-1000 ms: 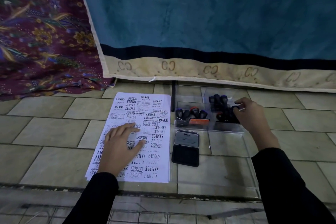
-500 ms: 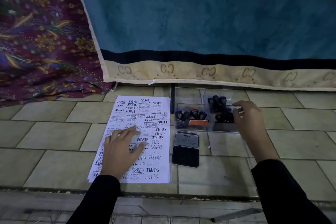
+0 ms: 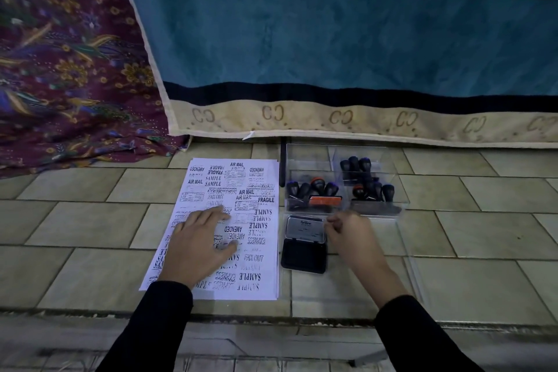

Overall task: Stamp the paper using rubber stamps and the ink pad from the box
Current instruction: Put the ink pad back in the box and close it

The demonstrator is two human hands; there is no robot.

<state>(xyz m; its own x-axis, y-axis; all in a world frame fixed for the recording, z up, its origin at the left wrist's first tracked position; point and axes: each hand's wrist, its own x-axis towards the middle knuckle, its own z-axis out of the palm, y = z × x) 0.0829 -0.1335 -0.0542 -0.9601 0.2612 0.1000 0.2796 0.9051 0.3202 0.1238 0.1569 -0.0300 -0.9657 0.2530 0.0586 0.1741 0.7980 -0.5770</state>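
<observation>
A white paper (image 3: 259, 178) covered in black stamp prints lies on the tiled floor. My left hand (image 3: 196, 238) rests flat on its middle with fingers spread. To the right of the sheet the ink pad (image 3: 303, 257) lies open, its silver lid (image 3: 305, 229) folded back. My right hand (image 3: 353, 238) has its fingers curled at the lid's right edge and seems to pinch it. Behind the pad stands a clear plastic box (image 3: 374, 210) with several black rubber stamps (image 3: 314, 189) in its compartments.
The box's clear lid (image 3: 407, 266) lies flat under the ink pad and my right wrist. A blue striped towel (image 3: 332, 39) hangs behind, with a purple patterned cloth (image 3: 60, 69) at the left. The tiled ledge ends at an edge (image 3: 271, 314) near me.
My right hand has left the stamps in the box and come down and left to the ink pad's lid. My left hand has stayed on the paper.
</observation>
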